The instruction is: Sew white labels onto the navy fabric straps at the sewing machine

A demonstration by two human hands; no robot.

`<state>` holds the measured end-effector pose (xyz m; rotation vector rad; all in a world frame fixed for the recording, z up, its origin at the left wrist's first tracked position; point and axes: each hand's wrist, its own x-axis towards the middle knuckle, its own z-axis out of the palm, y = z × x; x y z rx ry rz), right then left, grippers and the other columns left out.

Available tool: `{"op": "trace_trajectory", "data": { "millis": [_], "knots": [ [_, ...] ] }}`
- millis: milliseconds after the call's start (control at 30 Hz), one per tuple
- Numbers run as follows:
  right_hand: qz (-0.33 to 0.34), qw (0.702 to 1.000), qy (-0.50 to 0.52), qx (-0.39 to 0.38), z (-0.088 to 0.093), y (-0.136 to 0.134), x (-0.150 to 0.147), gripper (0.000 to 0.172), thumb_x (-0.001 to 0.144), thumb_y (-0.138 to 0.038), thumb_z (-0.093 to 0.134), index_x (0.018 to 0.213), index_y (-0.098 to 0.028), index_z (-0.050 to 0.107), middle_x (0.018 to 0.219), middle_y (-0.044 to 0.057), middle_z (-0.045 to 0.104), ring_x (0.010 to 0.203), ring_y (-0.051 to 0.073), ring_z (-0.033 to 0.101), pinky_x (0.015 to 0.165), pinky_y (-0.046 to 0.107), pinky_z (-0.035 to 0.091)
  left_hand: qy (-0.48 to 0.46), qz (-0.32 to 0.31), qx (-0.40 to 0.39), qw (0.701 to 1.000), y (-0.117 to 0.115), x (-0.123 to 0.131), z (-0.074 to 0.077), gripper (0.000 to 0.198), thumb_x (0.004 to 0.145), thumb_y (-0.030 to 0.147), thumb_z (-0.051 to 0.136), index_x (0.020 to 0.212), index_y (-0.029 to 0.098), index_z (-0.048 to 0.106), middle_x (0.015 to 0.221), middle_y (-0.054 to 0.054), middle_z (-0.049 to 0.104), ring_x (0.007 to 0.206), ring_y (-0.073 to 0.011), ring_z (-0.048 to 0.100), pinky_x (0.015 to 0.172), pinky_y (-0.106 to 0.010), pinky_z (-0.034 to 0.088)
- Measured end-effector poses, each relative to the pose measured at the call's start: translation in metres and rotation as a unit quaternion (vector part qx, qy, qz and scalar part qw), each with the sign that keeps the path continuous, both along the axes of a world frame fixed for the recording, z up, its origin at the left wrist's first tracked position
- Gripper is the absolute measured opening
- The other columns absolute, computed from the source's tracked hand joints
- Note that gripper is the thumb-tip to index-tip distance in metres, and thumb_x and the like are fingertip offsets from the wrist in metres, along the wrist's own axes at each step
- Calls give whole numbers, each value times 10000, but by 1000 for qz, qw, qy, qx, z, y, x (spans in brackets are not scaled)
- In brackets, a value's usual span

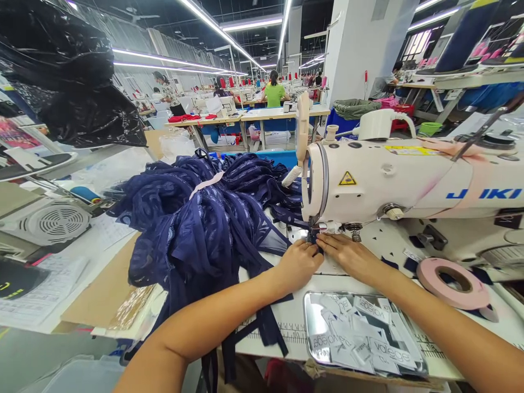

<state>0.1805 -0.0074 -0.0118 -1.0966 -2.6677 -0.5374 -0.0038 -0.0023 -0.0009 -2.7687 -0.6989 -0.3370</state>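
Observation:
My left hand (301, 263) and my right hand (347, 255) lie side by side on the white sewing table (295, 319), right under the needle of a white Juki sewing machine (393, 177). Their fingertips press together on a small piece of navy fabric (314, 238) at the presser foot. The left hand's fingers are curled, the right hand's lie flatter and pinch the cloth edge. A big heap of navy striped garments (204, 218) is piled to the left, with navy straps trailing under my left forearm and over the table's front edge.
A metal tray of white brand labels (360, 335) sits near the front edge. A pink tape roll (452, 281) lies at the right. Cardboard and papers (94, 289) lie left, with black plastic (73, 82) hanging above. Other people work at tables far behind.

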Motion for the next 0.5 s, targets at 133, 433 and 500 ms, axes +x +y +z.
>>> {"op": "trace_trajectory", "data": {
  "millis": [133, 433, 500],
  "knots": [
    [-12, 1000, 0, -2, 0, 1, 0, 457, 734, 24, 404, 1145, -110, 552, 1189, 129, 574, 1011, 234, 566, 783, 368, 523, -12, 4, 2, 1000, 2, 2, -2, 121, 790, 88, 469, 856, 101, 569, 880, -94, 642, 830, -190, 604, 765, -322, 459],
    [-20, 1000, 16, -3, 0, 4, -2, 465, 723, 17, 409, 1139, -123, 562, 1158, 121, 595, 996, 229, 572, 793, 354, 513, -15, 25, 11, 1000, 6, 8, -7, 92, 783, 110, 509, 843, 97, 578, 864, -94, 651, 816, -200, 612, 745, -334, 464],
    [-29, 999, 15, -1, -1, 5, -3, 461, 732, 16, 406, 1150, -112, 554, 1157, 124, 595, 980, 227, 579, 781, 352, 518, -15, 29, 16, 999, 7, 9, -7, 103, 784, 109, 506, 853, 92, 581, 858, -91, 652, 811, -198, 612, 743, -334, 461]
  ]
}}
